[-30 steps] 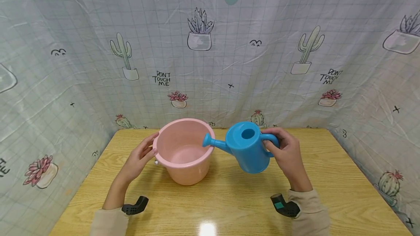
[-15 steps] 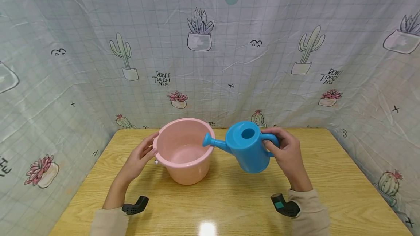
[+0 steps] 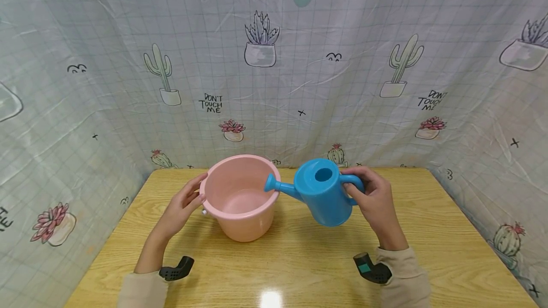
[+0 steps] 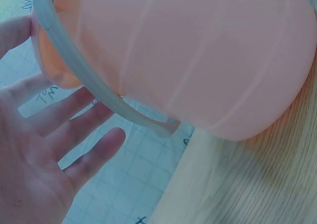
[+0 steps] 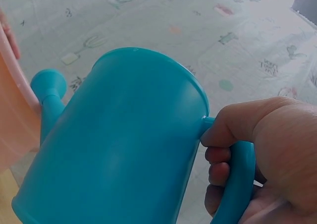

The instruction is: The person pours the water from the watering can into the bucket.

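Note:
In the head view a pink bucket (image 3: 243, 227) stands on the table, its inside bare to view. My left hand (image 3: 177, 210) rests against the bucket's left rim with fairly straight fingers; the left wrist view shows the fingers (image 4: 81, 112) behind the bucket's pale handle (image 4: 89, 80). My right hand (image 3: 376, 198) grips the handle of a blue watering can (image 3: 327, 201), fingers curled round it. The can is raised, and its spout head (image 3: 270, 183) reaches over the bucket's right rim. No water shows at the spout. The can's contents are hidden.
A wooden table (image 3: 432, 241) lies below. Behind and beside it hangs a cloth (image 3: 342, 84) printed with cacti. Each wrist carries a black device, the left device (image 3: 177, 269) and the right device (image 3: 372, 269).

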### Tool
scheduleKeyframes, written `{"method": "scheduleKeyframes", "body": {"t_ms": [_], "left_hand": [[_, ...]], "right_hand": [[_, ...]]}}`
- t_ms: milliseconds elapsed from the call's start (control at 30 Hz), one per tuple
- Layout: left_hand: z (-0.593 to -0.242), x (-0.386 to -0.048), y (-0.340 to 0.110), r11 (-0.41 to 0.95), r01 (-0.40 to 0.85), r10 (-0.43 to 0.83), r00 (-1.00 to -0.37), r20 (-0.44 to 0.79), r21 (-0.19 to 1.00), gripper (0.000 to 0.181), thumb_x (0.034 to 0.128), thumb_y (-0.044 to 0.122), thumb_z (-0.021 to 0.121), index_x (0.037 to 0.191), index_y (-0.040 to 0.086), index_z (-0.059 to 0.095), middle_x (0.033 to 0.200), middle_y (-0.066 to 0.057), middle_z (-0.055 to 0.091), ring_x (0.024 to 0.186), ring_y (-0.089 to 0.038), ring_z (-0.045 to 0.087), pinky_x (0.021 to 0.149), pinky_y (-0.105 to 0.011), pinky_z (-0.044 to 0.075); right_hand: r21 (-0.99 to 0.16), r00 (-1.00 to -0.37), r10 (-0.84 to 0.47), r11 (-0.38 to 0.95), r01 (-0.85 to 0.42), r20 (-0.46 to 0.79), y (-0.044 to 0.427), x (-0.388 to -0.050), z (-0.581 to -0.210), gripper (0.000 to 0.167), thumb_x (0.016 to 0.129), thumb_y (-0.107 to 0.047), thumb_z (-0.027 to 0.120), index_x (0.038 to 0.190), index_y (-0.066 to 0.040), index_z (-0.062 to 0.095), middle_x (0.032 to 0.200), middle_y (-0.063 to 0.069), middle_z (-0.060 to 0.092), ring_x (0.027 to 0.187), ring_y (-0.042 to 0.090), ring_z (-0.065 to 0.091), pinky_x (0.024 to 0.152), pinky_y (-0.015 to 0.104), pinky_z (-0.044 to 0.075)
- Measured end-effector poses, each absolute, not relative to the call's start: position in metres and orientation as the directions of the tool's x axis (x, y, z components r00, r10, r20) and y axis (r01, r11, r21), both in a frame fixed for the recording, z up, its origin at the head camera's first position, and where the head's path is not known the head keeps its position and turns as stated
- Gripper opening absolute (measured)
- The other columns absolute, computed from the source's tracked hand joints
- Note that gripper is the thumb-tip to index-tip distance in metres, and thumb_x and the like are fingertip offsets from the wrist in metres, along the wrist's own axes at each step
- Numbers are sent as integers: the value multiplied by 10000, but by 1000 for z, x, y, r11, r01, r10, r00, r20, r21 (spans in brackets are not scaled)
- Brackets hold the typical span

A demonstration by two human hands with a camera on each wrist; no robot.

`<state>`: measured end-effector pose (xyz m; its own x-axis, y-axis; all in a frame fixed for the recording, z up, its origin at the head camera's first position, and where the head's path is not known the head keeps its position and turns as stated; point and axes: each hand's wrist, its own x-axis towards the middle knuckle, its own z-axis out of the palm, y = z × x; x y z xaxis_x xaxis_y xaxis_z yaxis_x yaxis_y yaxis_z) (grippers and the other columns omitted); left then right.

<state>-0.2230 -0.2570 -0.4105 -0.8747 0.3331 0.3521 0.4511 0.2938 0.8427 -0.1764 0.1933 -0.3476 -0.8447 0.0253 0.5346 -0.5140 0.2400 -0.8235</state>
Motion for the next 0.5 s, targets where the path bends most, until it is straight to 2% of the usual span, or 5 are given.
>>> {"method": "scheduleKeyframes", "body": {"t_ms": [233, 500], "left_hand": [[-413, -220, -257, 304, 442, 323, -881, 345, 844, 541, 1003, 82, 494, 1514, 127, 327, 1503, -216, 376, 1258, 21, 475, 959, -78, 417], [-415, -218, -256, 316, 443, 319, -883, 346, 839, 540, 1005, 86, 491, 1516, 139, 326, 1499, -207, 385, 1266, 2, 476, 964, -77, 411]], "right_hand": [[-819, -840, 21, 238, -523, 542, 195, -175, -350, 236, 899, 35, 625, 1134, 48, 638, 1074, -24, 677, 976, 57, 629, 852, 163, 511], [-815, -838, 16, 245, -525, 545, 196, -174, -352, 237, 902, 27, 626, 1138, 37, 642, 1076, -31, 673, 974, 63, 628, 852, 163, 510]]}}
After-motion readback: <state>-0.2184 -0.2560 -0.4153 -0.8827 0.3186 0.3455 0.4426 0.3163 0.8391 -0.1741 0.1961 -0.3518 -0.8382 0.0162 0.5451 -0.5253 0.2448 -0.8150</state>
